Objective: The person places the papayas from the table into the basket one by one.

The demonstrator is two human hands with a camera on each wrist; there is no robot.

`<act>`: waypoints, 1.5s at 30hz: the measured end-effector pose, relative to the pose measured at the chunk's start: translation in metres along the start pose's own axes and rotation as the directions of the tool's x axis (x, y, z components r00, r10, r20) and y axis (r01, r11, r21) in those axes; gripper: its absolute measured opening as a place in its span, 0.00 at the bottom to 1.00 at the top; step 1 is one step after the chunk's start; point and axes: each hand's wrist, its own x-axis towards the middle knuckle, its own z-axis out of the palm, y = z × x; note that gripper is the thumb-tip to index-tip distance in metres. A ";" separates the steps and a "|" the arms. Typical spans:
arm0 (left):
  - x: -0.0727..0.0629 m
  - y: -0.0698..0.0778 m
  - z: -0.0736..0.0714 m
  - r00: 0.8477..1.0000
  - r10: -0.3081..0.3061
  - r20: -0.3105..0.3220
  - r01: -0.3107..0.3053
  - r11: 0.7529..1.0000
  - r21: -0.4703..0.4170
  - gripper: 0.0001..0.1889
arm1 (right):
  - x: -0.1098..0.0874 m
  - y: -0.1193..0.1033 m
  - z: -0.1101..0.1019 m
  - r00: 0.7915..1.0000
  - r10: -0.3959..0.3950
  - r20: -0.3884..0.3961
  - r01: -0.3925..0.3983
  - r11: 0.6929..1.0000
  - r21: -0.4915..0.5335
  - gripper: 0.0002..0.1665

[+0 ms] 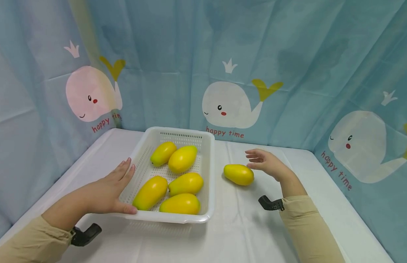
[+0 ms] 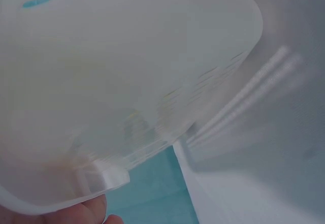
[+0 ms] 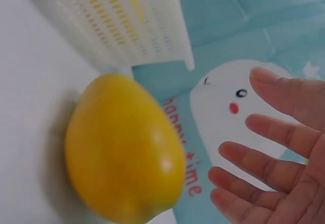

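A white plastic basket [image 1: 208, 175] with slotted walls stands on the table, several yellow mangoes [image 1: 183, 159] lying inside it. My left hand [image 1: 106, 191] rests at its near left corner, fingers stretched along the left rim and thumb on the front rim. In the left wrist view the basket's outer wall [image 2: 127, 56] fills much of the picture, with fingertips at the rim below. A single mango [image 1: 238, 174] lies on the table right of the basket. Close beside it, my right hand [image 1: 265, 163] hovers with loosely extended fingers and holds nothing; the right wrist view shows them apart from the mango [image 3: 124, 150].
A white cloth [image 1: 229, 233] covers the table. Blue curtains [image 1: 170, 91] printed with whales hang along the back and both sides, close behind the basket. Black wrist mounts [image 1: 270, 204] sit on both sleeves.
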 end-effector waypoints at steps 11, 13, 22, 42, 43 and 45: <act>0.000 0.002 -0.001 1.000 -0.003 -0.002 0.003 1.000 -0.004 0.68 | -0.001 0.024 0.014 0.998 0.065 -0.018 -0.064 0.996 0.060 0.39; -0.001 0.002 -0.001 1.000 -0.002 -0.003 0.002 1.000 -0.003 0.68 | -0.001 0.027 0.017 0.997 0.071 -0.019 -0.069 0.995 0.067 0.39; 0.000 0.002 0.000 1.000 -0.008 -0.003 0.007 1.000 -0.002 0.68 | 0.001 0.039 0.029 0.993 0.111 -0.039 -0.108 0.992 0.068 0.43; 0.000 0.002 0.000 1.000 -0.015 -0.002 0.015 1.000 -0.008 0.68 | 0.006 0.043 0.040 0.993 0.111 -0.042 -0.108 0.992 0.062 0.41; 0.000 0.002 0.001 1.000 -0.016 0.000 0.016 1.000 -0.011 0.68 | 0.006 0.043 0.040 0.992 0.116 -0.042 -0.113 0.992 0.063 0.41; 0.001 0.002 0.001 1.000 -0.020 0.002 0.020 1.000 -0.014 0.68 | 0.006 0.043 0.041 0.991 0.126 -0.039 -0.123 0.990 0.073 0.41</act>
